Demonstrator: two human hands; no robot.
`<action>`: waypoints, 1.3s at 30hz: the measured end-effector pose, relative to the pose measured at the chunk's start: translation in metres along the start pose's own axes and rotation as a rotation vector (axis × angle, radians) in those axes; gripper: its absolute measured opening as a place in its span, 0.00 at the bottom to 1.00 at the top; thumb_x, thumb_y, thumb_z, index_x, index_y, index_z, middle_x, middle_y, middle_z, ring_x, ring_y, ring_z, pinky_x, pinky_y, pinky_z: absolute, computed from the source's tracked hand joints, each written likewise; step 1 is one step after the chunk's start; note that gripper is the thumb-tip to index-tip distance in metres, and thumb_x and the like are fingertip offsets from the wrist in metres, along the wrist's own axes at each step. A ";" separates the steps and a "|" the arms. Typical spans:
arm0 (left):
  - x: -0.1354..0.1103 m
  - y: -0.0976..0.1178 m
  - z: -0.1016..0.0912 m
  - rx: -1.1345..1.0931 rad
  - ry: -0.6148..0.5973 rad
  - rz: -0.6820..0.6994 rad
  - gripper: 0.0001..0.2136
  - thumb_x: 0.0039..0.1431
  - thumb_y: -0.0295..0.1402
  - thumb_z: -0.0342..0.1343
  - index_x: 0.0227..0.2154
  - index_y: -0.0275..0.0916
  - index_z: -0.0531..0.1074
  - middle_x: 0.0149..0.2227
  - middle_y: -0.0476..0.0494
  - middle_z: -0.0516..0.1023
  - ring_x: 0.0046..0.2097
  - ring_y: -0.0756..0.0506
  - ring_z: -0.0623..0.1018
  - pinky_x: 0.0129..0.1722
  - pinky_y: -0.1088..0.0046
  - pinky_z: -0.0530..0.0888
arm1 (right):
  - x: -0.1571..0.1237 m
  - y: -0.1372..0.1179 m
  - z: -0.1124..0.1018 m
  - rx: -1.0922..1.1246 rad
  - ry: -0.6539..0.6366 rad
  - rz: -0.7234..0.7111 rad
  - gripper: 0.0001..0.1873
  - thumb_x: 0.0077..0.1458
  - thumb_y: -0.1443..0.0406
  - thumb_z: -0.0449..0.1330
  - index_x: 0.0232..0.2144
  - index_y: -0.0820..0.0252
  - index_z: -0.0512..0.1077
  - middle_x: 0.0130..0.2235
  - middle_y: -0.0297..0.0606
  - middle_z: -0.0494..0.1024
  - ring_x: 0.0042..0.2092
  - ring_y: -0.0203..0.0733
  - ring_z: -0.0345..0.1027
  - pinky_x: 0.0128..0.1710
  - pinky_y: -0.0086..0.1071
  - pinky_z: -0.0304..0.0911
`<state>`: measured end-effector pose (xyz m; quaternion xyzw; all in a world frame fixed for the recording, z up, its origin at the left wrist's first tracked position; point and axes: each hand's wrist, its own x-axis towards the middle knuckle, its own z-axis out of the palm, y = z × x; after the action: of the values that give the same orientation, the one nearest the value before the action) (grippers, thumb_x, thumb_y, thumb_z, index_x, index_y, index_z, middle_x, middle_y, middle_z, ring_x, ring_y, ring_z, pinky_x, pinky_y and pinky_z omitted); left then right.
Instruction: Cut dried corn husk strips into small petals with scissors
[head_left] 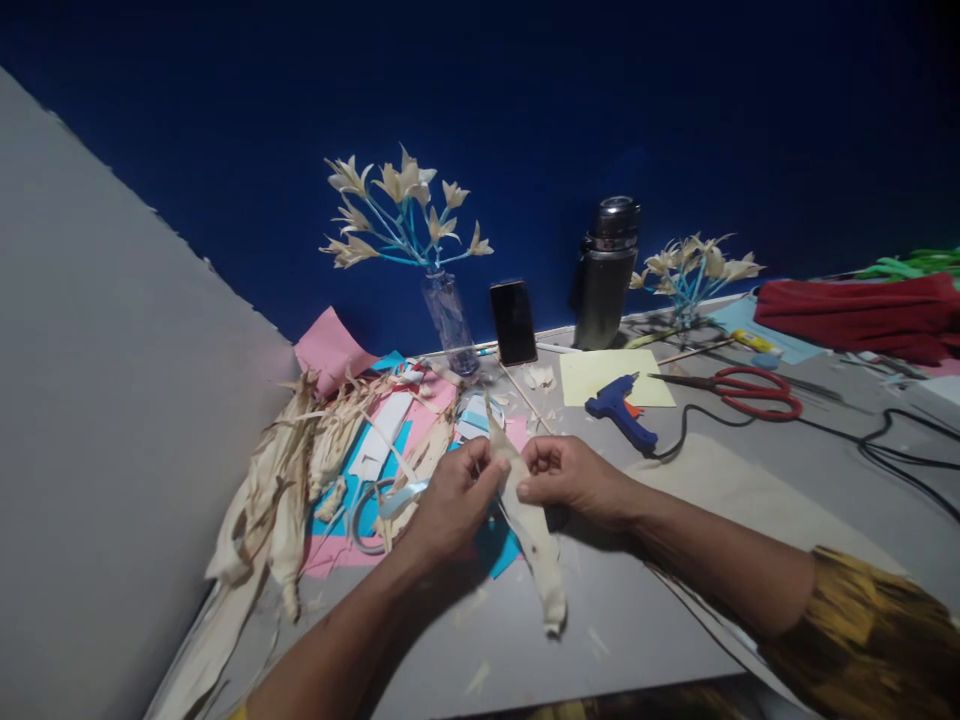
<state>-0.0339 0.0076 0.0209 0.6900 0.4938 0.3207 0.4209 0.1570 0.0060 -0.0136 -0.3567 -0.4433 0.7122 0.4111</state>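
A pale dried corn husk (534,540), long and narrow with a pointed tip, hangs between my two hands above the grey table. My left hand (461,495) pinches its left edge, thumb toward the husk. On the opposite edge, my right hand (574,480) grips it with thumb and curled fingers. The husk's tip points away from me and its blunt, darker end hangs toward me. Under and beside my left hand lie a roll of tape (364,520) and blue and pink paper. A heap of corn husks (281,490) is farther left.
A glass bottle (450,320) holds husk flowers on blue stems. Behind stand a phone (514,322) and a steel flask (606,275). To the right lie a blue glue gun (622,412), its black cord, red-handled scissors (757,392) and a red cloth (855,312).
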 end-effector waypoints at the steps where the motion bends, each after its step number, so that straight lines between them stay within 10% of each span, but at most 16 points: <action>1: 0.000 0.000 0.001 -0.026 0.002 0.002 0.14 0.61 0.42 0.53 0.26 0.37 0.66 0.24 0.52 0.64 0.28 0.51 0.63 0.28 0.74 0.61 | 0.000 0.000 0.001 -0.022 0.025 -0.015 0.18 0.39 0.63 0.75 0.28 0.62 0.71 0.23 0.28 0.69 0.24 0.31 0.60 0.24 0.26 0.53; 14: -0.002 -0.005 0.009 -0.312 -0.140 -0.161 0.20 0.53 0.46 0.61 0.17 0.37 0.65 0.17 0.52 0.62 0.22 0.53 0.61 0.23 0.75 0.58 | 0.007 -0.014 -0.014 0.097 0.106 0.019 0.18 0.37 0.63 0.74 0.22 0.60 0.67 0.17 0.27 0.67 0.18 0.33 0.62 0.19 0.27 0.55; 18: -0.004 -0.002 0.009 -0.321 -0.141 -0.209 0.20 0.52 0.45 0.60 0.15 0.37 0.64 0.16 0.51 0.62 0.21 0.53 0.61 0.22 0.74 0.58 | 0.007 -0.021 -0.017 0.125 0.151 -0.117 0.19 0.42 0.61 0.74 0.36 0.59 0.73 0.33 0.33 0.76 0.32 0.35 0.70 0.32 0.29 0.67; 23: -0.006 0.003 0.016 -0.307 -0.337 -0.209 0.19 0.51 0.46 0.60 0.15 0.38 0.67 0.17 0.49 0.64 0.22 0.51 0.63 0.24 0.73 0.59 | 0.000 -0.016 -0.002 -0.048 0.112 -0.168 0.17 0.41 0.60 0.74 0.29 0.60 0.71 0.25 0.29 0.70 0.25 0.32 0.60 0.25 0.27 0.56; 39: 0.000 0.000 0.010 -0.424 -0.165 -0.146 0.15 0.49 0.41 0.63 0.19 0.37 0.68 0.20 0.50 0.67 0.25 0.51 0.65 0.27 0.73 0.61 | 0.005 -0.013 -0.011 0.196 0.058 -0.012 0.17 0.37 0.64 0.75 0.23 0.60 0.69 0.21 0.29 0.69 0.23 0.32 0.61 0.25 0.28 0.57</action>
<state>-0.0251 0.0053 0.0168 0.5725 0.4279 0.3284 0.6176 0.1683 0.0173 -0.0060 -0.3326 -0.3616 0.7392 0.4607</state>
